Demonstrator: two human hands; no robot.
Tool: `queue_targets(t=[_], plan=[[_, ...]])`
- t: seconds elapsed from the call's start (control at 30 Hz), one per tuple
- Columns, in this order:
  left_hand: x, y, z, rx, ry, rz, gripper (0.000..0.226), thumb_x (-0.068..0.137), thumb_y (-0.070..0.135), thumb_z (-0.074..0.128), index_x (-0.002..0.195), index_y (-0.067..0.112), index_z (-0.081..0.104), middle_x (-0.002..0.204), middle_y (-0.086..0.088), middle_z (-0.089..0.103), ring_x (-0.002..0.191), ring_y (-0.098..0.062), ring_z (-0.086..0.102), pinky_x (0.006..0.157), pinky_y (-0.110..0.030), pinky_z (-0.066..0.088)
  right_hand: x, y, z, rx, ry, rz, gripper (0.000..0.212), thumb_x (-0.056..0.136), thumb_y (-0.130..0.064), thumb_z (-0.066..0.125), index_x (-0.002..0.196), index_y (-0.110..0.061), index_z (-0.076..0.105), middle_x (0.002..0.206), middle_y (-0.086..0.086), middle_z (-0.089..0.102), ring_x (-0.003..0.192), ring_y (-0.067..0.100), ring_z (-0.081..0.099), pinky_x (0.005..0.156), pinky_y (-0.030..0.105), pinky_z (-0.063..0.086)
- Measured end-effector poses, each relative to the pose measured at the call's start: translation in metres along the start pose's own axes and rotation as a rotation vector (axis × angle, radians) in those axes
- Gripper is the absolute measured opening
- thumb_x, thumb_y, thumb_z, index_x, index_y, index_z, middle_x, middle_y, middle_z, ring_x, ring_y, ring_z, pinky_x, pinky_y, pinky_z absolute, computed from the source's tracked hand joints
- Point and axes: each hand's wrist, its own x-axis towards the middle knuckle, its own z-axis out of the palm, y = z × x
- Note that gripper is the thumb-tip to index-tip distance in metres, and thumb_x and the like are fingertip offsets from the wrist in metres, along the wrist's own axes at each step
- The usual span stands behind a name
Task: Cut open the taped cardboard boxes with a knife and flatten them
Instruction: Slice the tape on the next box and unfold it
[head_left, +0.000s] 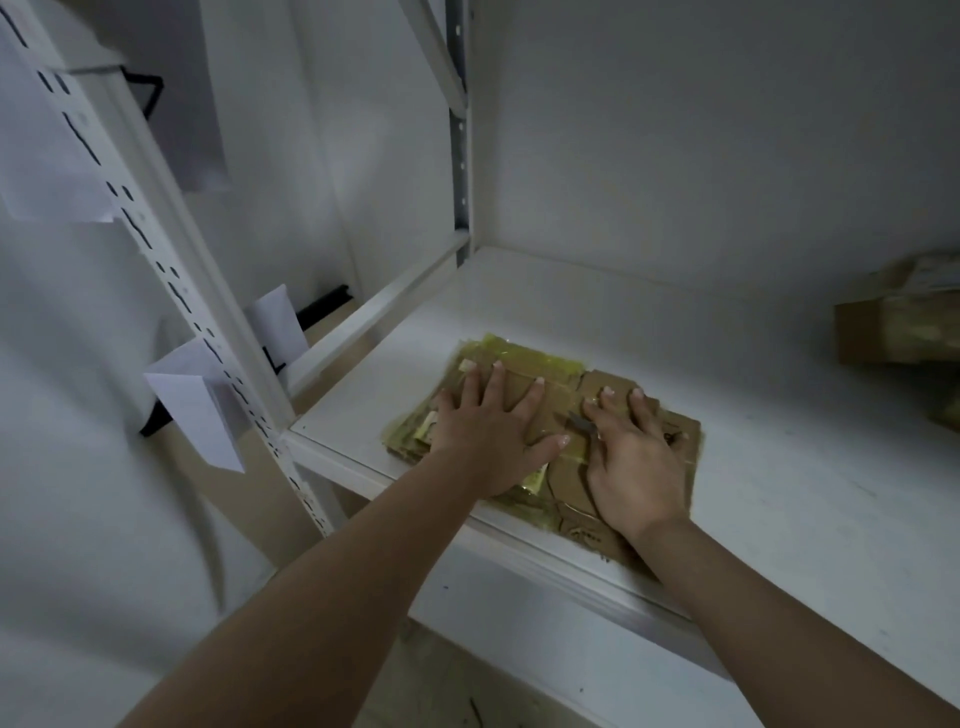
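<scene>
A white metal shelf (779, 467) holds a flattened box (566, 395) near its front edge. The left hand (488, 431) presses it, fingers spread flat. The right hand (634, 457) presses beside, a knife (582, 423) under its fingers. Another box (893, 322) sits far right.

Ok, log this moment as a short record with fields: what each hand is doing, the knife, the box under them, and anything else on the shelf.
left hand: flat, fingers spread, pressing the flattened box
right hand: pressing the same box, knife partly under its fingers
box state: flattened, yellowish tape on it
surface: white shelf
other: another taped box at the far right, not flattened
</scene>
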Motion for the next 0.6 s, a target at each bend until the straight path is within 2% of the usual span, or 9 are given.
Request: queue_targets(t=[0.13, 0.27, 0.4, 0.47, 0.57, 0.6], plan=[[-0.002, 0.001, 0.007, -0.026, 0.038, -0.007, 0.076, 0.087, 0.076, 0.01, 0.151, 0.04, -0.012, 0.16, -0.009, -0.018, 0.146, -0.036, -0.017, 0.115, -0.059, 0.004, 0.0, 0.001, 0.001, 0.015, 0.01, -0.008, 0.045, 0.097, -0.019, 0.039, 0.141, -0.029, 0.04, 0.156, -0.008, 0.024, 0.147, 0.017, 0.003, 0.113, 0.061, 0.012], [-0.002, 0.001, 0.008, -0.057, 0.031, -0.014, 0.078, 0.084, 0.079, 0.009, 0.15, 0.042, -0.013, 0.16, -0.009, -0.019, 0.146, -0.035, -0.019, 0.115, -0.059, 0.002, 0.001, 0.006, 0.004, 0.175, 0.05, 0.01, 0.042, 0.098, -0.023, 0.04, 0.14, -0.025, 0.041, 0.153, -0.005, 0.03, 0.147, 0.014, 0.005, 0.115, 0.057, 0.005], [-0.002, 0.001, 0.004, -0.058, 0.004, -0.022, 0.088, 0.076, 0.087, 0.01, 0.149, 0.044, -0.014, 0.16, -0.008, -0.02, 0.145, -0.036, -0.021, 0.115, -0.061, 0.0, 0.004, 0.013, -0.003, 0.273, -0.043, -0.016, 0.04, 0.101, -0.026, 0.036, 0.141, -0.027, 0.039, 0.157, -0.007, 0.022, 0.147, 0.011, -0.001, 0.116, 0.053, -0.003], [-0.003, 0.002, 0.003, -0.05, -0.008, -0.025, 0.088, 0.076, 0.088, 0.011, 0.149, 0.044, -0.014, 0.16, -0.008, -0.021, 0.145, -0.036, -0.021, 0.114, -0.061, 0.001, -0.001, 0.013, -0.009, 0.289, -0.026, -0.011, 0.038, 0.102, -0.025, 0.033, 0.14, -0.026, 0.042, 0.155, -0.004, 0.026, 0.147, 0.013, 0.005, 0.117, 0.05, 0.001], [-0.004, 0.003, -0.002, -0.04, -0.029, -0.027, 0.086, 0.077, 0.086, 0.01, 0.149, 0.044, -0.014, 0.16, -0.008, -0.021, 0.145, -0.036, -0.021, 0.114, -0.061, 0.002, -0.016, 0.015, -0.007, 0.281, 0.118, -0.006, 0.035, 0.102, -0.021, 0.034, 0.133, -0.018, 0.049, 0.147, 0.007, 0.042, 0.144, 0.017, 0.023, 0.116, 0.047, 0.015], [-0.004, 0.003, -0.003, -0.031, -0.04, -0.03, 0.085, 0.078, 0.085, 0.01, 0.149, 0.044, -0.015, 0.159, -0.008, -0.022, 0.145, -0.036, -0.021, 0.114, -0.062, 0.001, -0.02, 0.017, -0.005, 0.278, 0.099, -0.01, 0.034, 0.102, -0.021, 0.034, 0.132, -0.017, 0.05, 0.147, 0.007, 0.042, 0.143, 0.017, 0.023, 0.115, 0.047, 0.017]])
